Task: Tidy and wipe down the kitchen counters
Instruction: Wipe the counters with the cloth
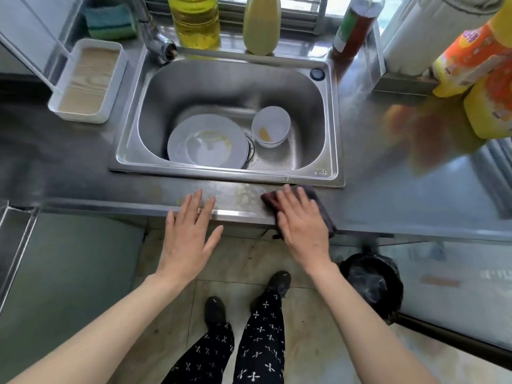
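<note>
Stainless steel kitchen counter (pixel 388 189) under a window, with a sink (pixel 227 176) sunk into the middle of it. The dark reddish cloth (pixel 318 199) is on the near strip of counter, right by the sink's near-right corner, and its near end droops over the counter's front edge. The right hand (pixel 302 225) lies flat on top of it, fingers (pixel 289 202) straight and a bit spread, pressing it down rather than gripping it. The left hand (pixel 188 234) is further left on the same strip, holding nothing, fingers wide and straight, with the tips over the counter edge and the palm out over the floor. Can't tell how hard it's actually leaning. There's a pale smeary patch on the steel between the two hands. In the sink are a white plate (pixel 207 142) with yellowish residue and, just to its right, a white bowl (pixel 271 128) stacked in another. Far left on the counter is a white tray (pixel 88 79), and beyond it a green sponge (pixel 110 22) beside the tap (pixel 155 37). Along the window ledge are an oil bottle (pixel 194 20), a pale yellow bottle (pixel 261 23) and a sauce bottle (pixel 352 29). Orange-and-yellow cleaner bottles (pixel 465 59) stand at the far right. A black-lined bin (pixel 371 284) sits on the floor at the near right.
</note>
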`<action>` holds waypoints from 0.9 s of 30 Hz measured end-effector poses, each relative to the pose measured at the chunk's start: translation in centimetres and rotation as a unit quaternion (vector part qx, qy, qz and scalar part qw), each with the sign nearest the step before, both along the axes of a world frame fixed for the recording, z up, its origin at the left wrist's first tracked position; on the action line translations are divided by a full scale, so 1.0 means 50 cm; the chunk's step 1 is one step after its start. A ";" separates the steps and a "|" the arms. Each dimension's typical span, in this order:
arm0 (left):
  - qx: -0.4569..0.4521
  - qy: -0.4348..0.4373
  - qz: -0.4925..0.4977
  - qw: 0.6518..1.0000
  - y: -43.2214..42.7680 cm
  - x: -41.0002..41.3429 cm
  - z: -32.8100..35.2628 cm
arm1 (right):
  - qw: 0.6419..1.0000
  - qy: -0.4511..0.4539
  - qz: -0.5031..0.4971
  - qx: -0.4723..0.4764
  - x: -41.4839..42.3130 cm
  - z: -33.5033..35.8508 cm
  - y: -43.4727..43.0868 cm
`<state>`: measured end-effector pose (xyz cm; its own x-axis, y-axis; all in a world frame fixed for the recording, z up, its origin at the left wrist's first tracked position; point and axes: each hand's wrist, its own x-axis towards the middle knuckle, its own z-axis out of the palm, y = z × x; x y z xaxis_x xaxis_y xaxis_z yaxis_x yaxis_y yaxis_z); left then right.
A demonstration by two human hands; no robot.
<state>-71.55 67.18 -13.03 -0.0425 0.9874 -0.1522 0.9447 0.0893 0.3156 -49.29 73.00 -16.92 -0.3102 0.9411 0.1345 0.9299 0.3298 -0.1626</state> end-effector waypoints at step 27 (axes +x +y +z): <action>0.006 -0.055 0.050 0.997 0.028 0.017 0.016 | 0.949 0.222 0.005 -0.224 -0.101 0.078 0.018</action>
